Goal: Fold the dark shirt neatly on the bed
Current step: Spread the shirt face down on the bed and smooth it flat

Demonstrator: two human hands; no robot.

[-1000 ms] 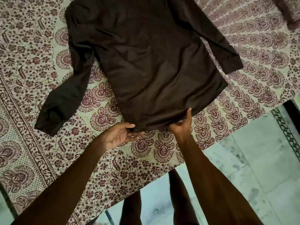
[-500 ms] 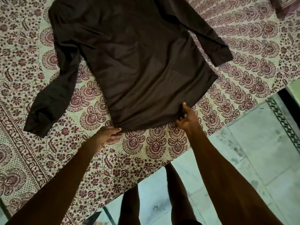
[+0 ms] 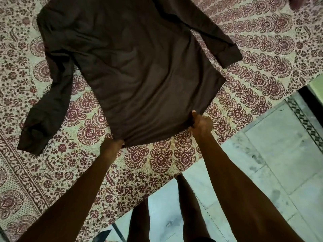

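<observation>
Both hands (image 3: pixel 201 123) on shirt (image 3: pixel 139 67) hem

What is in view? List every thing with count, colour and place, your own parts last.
shirt: one, dark brown, spread flat on the bed, sleeves out to each side
bedsheet: one, cream with maroon print, covers the bed
floor: pale tiles, patterned border strip, lower right
left hand: one, grips the hem's left corner
right hand: one, grips the hem toward its right corner
legs: two, bottom centre, beside the bed
</observation>
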